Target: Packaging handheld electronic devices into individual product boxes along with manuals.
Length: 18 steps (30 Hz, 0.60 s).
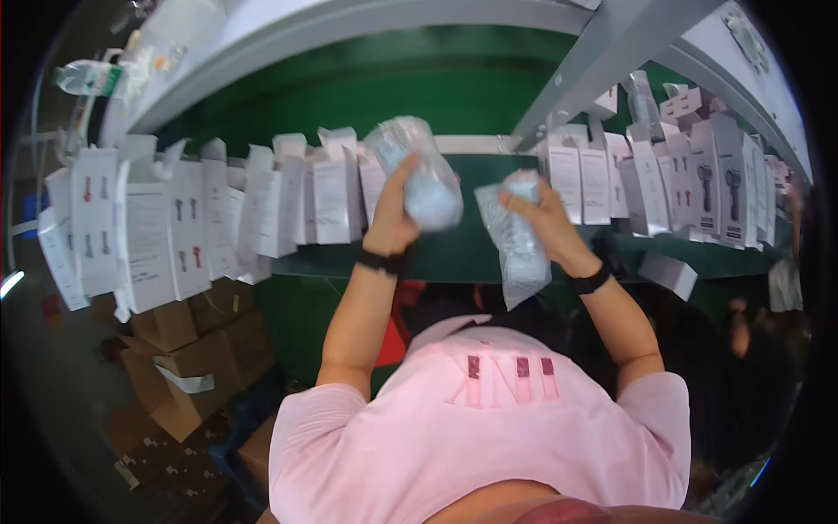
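Green counter [489, 253] w/ approx. two dozen white cartons [188, 231] standing open along it. Brown cardboard boxes [188, 354] below left. Two clear plastic bags, each w/ a pale item inside: left hand [394, 218] clenched round one bag [417, 170], right hand [546, 218] gripping other bag [517, 240], both above counter.

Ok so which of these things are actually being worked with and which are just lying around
In hand:
left hand holds a clear bagged pale item
right hand holds a clear plastic bag

Lying about:
white product boxes along the green bench
brown cartons below
plastic bottle up on the shelf
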Available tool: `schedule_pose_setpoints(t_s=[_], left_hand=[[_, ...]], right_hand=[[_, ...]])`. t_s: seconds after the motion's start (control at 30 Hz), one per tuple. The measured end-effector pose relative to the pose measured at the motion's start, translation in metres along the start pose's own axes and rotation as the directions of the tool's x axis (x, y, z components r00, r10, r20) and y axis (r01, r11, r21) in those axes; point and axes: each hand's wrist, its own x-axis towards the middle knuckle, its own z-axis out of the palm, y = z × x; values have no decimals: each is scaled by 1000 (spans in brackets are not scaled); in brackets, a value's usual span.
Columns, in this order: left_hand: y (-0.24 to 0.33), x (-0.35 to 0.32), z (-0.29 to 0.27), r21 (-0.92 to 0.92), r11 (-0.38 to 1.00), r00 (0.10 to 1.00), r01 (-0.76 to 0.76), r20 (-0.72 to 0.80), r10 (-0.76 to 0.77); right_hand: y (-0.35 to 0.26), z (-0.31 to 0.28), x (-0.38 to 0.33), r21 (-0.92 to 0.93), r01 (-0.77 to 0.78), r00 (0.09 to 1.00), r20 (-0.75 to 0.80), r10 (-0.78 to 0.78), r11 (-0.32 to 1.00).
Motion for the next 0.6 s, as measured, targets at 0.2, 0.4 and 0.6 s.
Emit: schedule_pose_setpoints(t_s=[0.2, 0.4, 0.6], left_hand=[[82, 189, 36, 135, 991, 989, 7, 147, -27], [185, 363, 22, 600, 720, 868, -348, -84, 490], [165, 438, 23, 841, 516, 859, -162, -137, 493]], right_hand=[[106, -19, 66, 302, -190, 979, -16, 204, 934], [140, -19, 84, 339, 41, 987, -160, 15, 940], [171, -39, 60, -72, 119, 869, -475, -139, 990]])
